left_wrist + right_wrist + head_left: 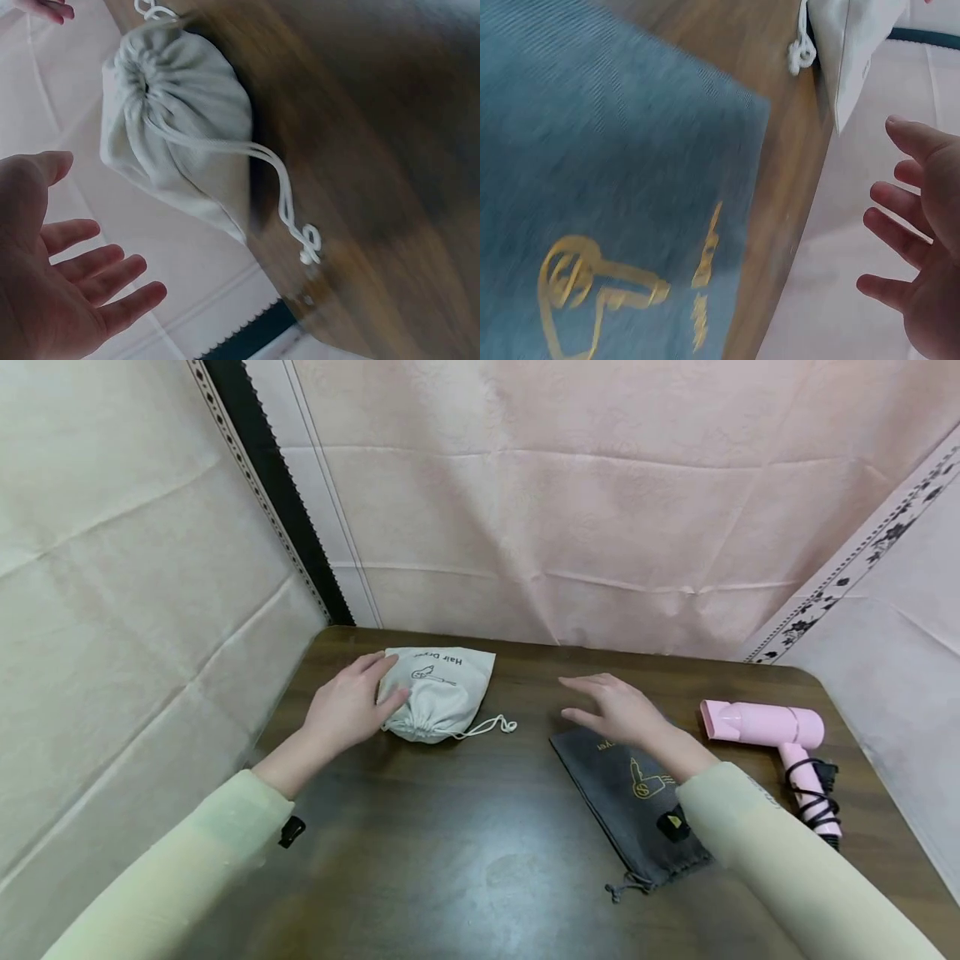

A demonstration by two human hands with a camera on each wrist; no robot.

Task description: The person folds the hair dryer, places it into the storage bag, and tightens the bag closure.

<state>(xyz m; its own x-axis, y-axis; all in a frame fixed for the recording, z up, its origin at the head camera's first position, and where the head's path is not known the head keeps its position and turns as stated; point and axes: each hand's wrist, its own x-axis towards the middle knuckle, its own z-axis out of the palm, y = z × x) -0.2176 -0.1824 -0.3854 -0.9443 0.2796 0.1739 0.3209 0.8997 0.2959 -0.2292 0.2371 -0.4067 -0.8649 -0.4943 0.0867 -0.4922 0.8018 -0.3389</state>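
Note:
A white drawstring bag (442,689) printed "Hair Dryer" lies near the table's back edge, its neck gathered and a cord trailing to the right. My left hand (347,703) hovers at its left side with fingers spread; in the left wrist view the hand (71,270) is apart from the bag (187,112). To the right, my right hand (618,714) is held above the far end of a flat dark grey drawstring pouch (611,785) with a gold hair dryer print. In the right wrist view no finger touches the pouch (645,165). Both hands hold nothing.
A pink hair dryer (765,724) lies at the table's right side, its black cord (817,806) wound round the handle. The brown wooden table (450,852) has pale cloth hangings (562,510) behind and at both sides.

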